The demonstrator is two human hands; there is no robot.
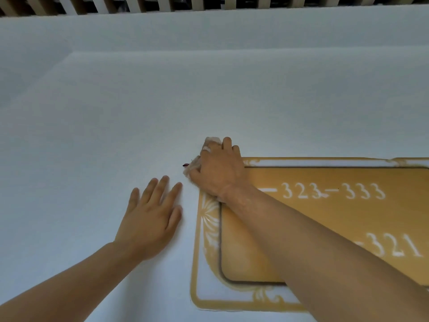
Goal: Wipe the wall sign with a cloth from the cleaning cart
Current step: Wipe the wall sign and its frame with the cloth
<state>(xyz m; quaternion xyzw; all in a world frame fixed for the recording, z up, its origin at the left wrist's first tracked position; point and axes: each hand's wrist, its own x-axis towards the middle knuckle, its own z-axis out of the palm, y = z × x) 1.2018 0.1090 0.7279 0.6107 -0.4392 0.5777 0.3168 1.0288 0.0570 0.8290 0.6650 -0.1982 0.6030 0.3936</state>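
The sign (325, 219) is the landmark here: a gold plate with rounded corners, fixed on a pale wall (162, 89), and it fills the lower right part of the view.

To the left of the sign, near its left edge but not touching it, the left hand (148, 219) lies flat on the wall. Its fingers (160, 185) are stretched out and a little spread, pointing up, and they hold nothing. The bare forearm comes in from the lower left corner.

Just beside the upper left corner of the sign there is a small dark mark (185, 165) on the wall; it is too small to tell what it is.

At the upper left corner of the sign the right hand (220, 170) presses a cloth (212, 142) against the surface. The cloth is pale and crumpled. Most of it is hidden under the palm; only small parts show above the knuckles and at the left side of the hand, by the thumb. These parts lie on the wall just outside the sign's corner. The fingers (227, 145) of this hand are bent over the cloth and closed on it. The right forearm crosses the sign diagonally from the lower right and covers a part of its face.

On the sign, right of the hand, white figures read "323" and "333" in the upper row and "321" in the lower row, partly covered by the arm. A white ornament runs along the border.

Above the sign, at the top of the view, pale wooden slats (209, 3) stand in a row over a dark gap.
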